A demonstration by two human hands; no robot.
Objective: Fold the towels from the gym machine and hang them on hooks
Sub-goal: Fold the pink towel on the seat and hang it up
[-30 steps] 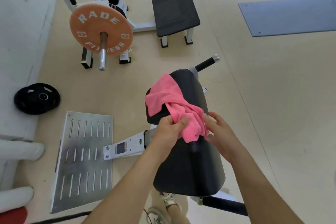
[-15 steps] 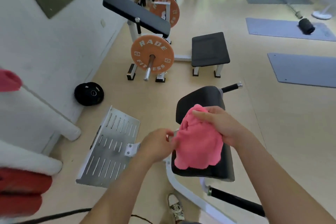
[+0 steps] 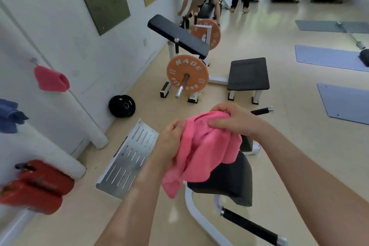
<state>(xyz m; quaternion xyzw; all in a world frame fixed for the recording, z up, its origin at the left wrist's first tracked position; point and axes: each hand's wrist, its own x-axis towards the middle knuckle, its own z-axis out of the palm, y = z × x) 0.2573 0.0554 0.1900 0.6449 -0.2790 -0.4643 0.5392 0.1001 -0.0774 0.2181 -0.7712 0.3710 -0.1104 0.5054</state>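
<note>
A crumpled pink towel (image 3: 201, 152) hangs in the air between both my hands, above the black padded seat (image 3: 225, 181) of the gym machine. My left hand (image 3: 169, 144) grips its left edge. My right hand (image 3: 233, 120) clutches its top right. On the left wall, a folded pink towel (image 3: 51, 80) hangs from a hook (image 3: 34, 60). A blue towel (image 3: 9, 116) hangs lower at the frame's left edge.
The machine's metal footplate (image 3: 127, 158) lies on the floor left of the seat. A bench with orange weight plates (image 3: 187, 74), a black stool (image 3: 248, 74) and a loose black plate (image 3: 121, 106) stand ahead. Red extinguishers (image 3: 34, 185) sit at the lower left. Two people are at the far end.
The towel has been lifted off the seat and raised between both hands. My view has tilted up, bringing the left wall with its hanging towels and the far room into sight.
</note>
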